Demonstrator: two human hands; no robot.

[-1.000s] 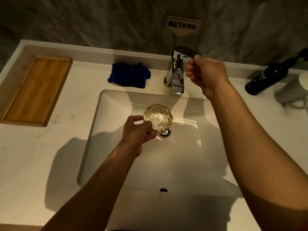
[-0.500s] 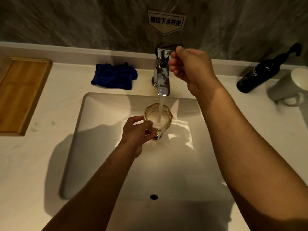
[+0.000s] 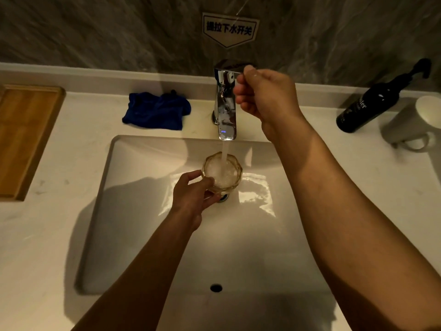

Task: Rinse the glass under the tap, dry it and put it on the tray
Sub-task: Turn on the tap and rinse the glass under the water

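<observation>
My left hand grips a faceted clear glass upright over the drain of the white sink. Water streams from the chrome tap straight into the glass, which is full of foaming water. My right hand pinches the tap's lever at the top. A crumpled blue cloth lies on the counter left of the tap. The wooden tray sits at the far left of the counter, partly cut off by the frame.
A dark pump bottle lies slanted at the back right, beside a white mug on its side. A sign hangs on the marble wall above the tap. An overflow hole marks the sink's near wall.
One second ago the tap was dry; the right hand lifted the lever and water now pours into the glass, which has filled with foam. The view has shifted slightly.
</observation>
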